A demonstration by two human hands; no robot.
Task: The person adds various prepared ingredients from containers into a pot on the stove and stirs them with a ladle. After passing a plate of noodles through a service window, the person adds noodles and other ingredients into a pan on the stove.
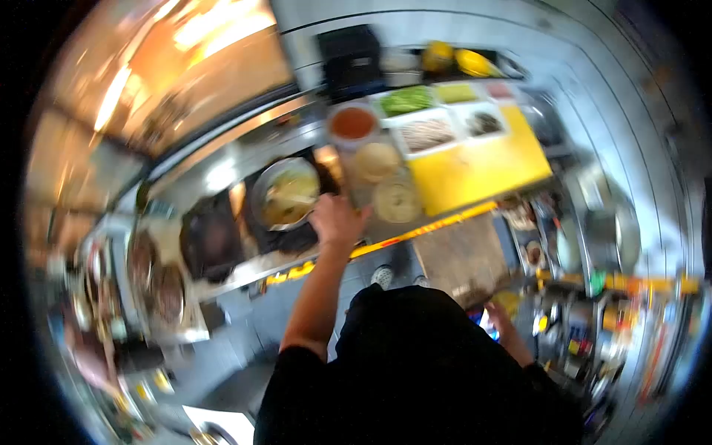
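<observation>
My left hand [337,220] reaches to the right rim of a round metal pan [258,199] on the stove. Its fingers are closed, with the thumb sticking out to the right. A pale streak [300,199], which looks like the end of a utensil, runs from the fingers into the pan. Yellowish food [285,204] lies in the pan, blurred. Low on my right side, my right hand [500,322] is wrapped around a phone [488,324] with a lit screen.
Right of the pan stand a bowl of orange-red sauce [352,123] and two round pale containers [377,162]. Beyond a yellow cutting board [475,174] are white trays with greens [406,101] and other ingredients. A dark burner [211,236] is at left; shelves crowd the right.
</observation>
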